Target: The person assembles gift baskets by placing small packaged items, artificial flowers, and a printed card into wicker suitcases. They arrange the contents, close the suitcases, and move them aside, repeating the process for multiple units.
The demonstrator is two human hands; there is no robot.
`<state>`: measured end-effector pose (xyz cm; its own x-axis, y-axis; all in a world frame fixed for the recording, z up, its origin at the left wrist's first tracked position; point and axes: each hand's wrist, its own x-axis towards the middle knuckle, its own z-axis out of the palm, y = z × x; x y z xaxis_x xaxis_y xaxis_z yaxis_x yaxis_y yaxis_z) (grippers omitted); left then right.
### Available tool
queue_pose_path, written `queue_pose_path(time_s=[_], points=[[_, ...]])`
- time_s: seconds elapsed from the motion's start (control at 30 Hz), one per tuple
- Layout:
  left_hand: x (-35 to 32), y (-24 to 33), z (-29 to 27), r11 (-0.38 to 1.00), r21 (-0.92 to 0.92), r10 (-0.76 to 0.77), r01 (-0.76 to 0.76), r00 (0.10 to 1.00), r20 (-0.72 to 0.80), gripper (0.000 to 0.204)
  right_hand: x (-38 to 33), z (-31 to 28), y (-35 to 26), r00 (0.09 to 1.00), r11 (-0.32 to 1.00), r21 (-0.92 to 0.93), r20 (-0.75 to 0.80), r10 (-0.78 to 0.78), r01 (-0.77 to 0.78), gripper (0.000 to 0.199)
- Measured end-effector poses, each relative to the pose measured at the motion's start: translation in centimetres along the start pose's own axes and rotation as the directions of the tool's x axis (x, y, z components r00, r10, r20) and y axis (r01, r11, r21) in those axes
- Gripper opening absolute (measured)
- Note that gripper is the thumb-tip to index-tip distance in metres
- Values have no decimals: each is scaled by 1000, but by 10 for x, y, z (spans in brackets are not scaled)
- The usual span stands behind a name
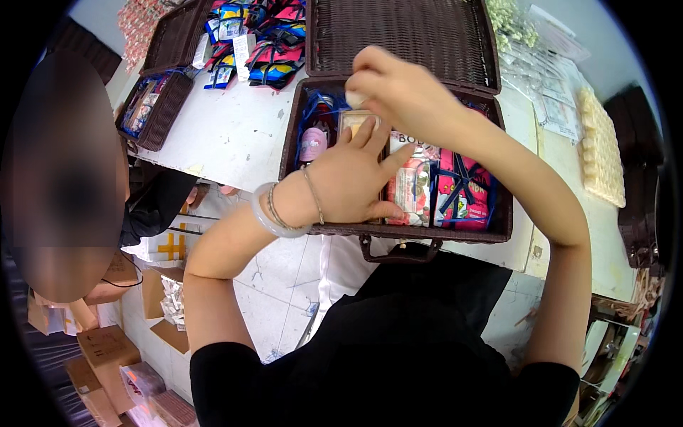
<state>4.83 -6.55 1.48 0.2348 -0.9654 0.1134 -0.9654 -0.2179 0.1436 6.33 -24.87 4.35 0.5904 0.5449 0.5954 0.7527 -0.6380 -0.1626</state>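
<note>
And here's my left hand [348,174], fingers spread over the pale box [353,119] in the wicker basket [506,192]; my right hand [405,92], farther off, pinches a small white piece [354,99]. Pink packet [461,186] sits right; filling looks nearly done, lid [402,39] not yet shut.

Wicker case [455,235]: open way at the front right, blocked at the back.
Between the two forearms, a hand could pass over the front rim to the pink bundle [469,188] with dark ribbon. The left hand [341,178] covers the left contents, while the right forearm [516,153] crosses above the right rear corner. Behind, the raised lid [402,39] stands as a wall. On the white table [238,142], free room lies between this case and the smaller wicker case [167,107].
</note>
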Motion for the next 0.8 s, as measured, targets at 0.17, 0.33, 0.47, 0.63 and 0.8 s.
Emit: queue_pose_path(time_s=[0.17, 0.33, 0.47, 0.63, 0.8], points=[[-2, 6, 2, 1000, -28, -6, 4, 998, -65, 79, 15, 39, 12, 969, 935, -288, 192, -157, 209, 20], [1, 8, -6, 1000, -9, -3, 3, 999, -54, 79, 7, 44, 16, 951, 903, -327, 222, -213, 279, 14], [3, 12, -12, 1000, 7, -10, 10, 1000, -15, 80, 16, 50, 14, 890, 902, -300, 425, -163, 309, 15], [4, 15, -16, 998, 40, -41, 39, 999, 33, 81, 15, 12, 17, 954, 946, -237, 251, -161, 222, 18], [2, 17, -16, 996, 61, -70, 68, 997, 19, 83, -48, -92, 102, 642, 594, -285, -519, 564, -752, 16]])
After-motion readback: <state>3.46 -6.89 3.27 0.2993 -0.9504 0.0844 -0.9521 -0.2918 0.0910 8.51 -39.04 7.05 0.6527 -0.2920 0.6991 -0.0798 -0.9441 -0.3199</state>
